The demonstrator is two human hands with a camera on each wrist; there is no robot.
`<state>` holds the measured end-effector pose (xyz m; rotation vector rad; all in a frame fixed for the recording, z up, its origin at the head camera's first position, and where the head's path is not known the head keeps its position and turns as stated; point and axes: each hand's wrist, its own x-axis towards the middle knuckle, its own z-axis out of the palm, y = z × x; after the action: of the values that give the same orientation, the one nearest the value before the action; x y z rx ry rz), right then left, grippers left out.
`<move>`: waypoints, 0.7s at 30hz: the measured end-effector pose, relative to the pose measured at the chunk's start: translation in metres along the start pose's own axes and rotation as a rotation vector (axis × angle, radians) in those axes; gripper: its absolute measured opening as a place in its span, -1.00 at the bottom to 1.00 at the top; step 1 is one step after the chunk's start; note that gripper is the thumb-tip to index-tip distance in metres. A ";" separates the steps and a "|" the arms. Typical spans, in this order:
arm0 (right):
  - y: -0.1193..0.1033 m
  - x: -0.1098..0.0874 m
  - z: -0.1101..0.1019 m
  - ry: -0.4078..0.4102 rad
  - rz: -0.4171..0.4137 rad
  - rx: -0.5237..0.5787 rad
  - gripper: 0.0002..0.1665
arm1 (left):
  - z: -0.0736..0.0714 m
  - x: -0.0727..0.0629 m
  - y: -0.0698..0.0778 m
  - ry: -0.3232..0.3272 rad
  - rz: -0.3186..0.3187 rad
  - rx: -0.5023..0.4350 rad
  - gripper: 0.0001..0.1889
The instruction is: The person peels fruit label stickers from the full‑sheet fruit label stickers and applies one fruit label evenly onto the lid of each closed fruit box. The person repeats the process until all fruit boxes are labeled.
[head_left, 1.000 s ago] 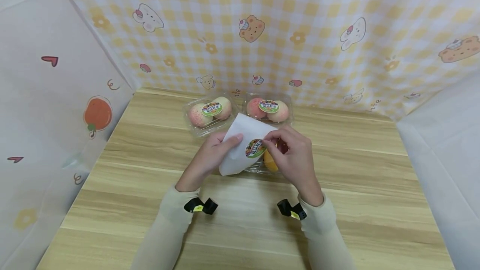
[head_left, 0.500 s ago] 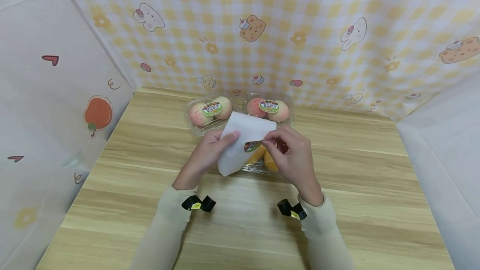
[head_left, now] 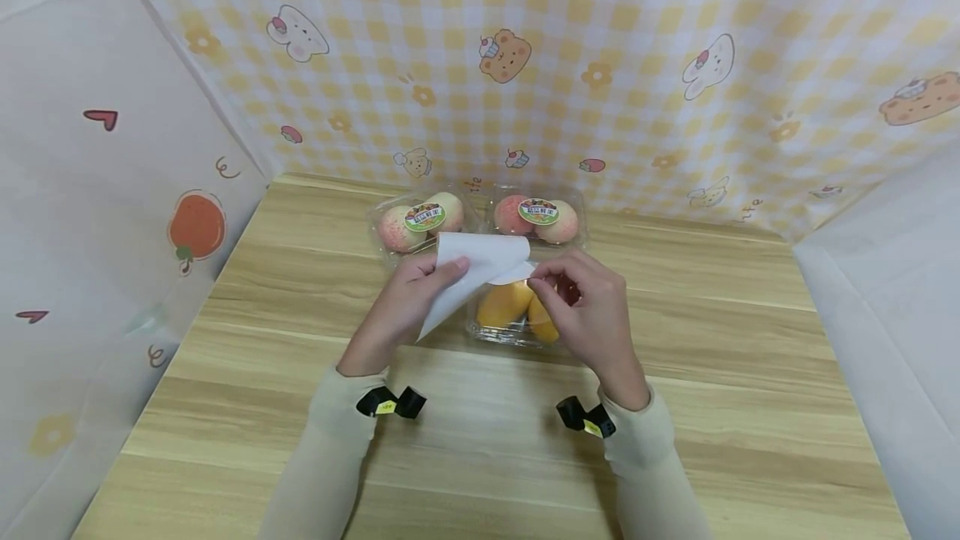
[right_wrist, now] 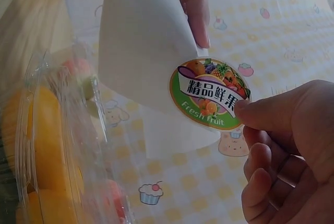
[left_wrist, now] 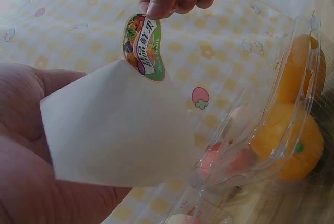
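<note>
My left hand holds a white sheet of backing paper, thumb on top, and the sheet bends over. Between thumb and forefinger my right hand pinches the edge of an oval fruit sticker, printed with fruit and "Fresh fruit". In the left wrist view the sticker curls up from the paper's edge, its lower end right at that edge. Below both hands stands a clear plastic box with yellow-orange fruit inside; the paper and right hand partly cover it.
Behind the hands, two clear boxes with peaches stand side by side: one at left, one at right, each bearing an oval sticker. A checked cloth hangs along the back of the wooden table.
The left hand has drawn slightly left and turned the paper, which now folds over. The sticker has come up off the sheet, pinched in the nearly still right hand. More of the front box shows.
</note>
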<state>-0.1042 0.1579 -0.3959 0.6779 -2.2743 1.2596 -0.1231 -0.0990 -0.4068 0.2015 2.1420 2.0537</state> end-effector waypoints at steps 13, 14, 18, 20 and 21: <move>0.002 0.001 -0.002 0.010 -0.004 0.000 -0.84 | -0.009 -0.001 0.001 -0.029 0.075 -0.004 -0.67; 0.002 0.001 -0.003 0.010 -0.003 0.000 -0.85 | -0.009 -0.001 0.001 -0.030 0.072 -0.008 -0.67; 0.003 0.000 -0.004 0.010 0.005 -0.001 -0.85 | -0.011 -0.002 0.001 -0.035 0.066 -0.030 -0.67; 0.002 0.000 -0.005 0.010 0.010 0.000 -0.84 | -0.012 -0.002 0.002 -0.035 0.061 -0.039 -0.66; 0.002 0.001 -0.005 0.010 0.013 0.002 -0.84 | -0.013 -0.002 0.002 -0.035 0.061 -0.040 -0.66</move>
<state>-0.1054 0.1631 -0.3948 0.6565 -2.2738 1.2683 -0.1234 -0.1118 -0.4044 0.2986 2.0972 2.1082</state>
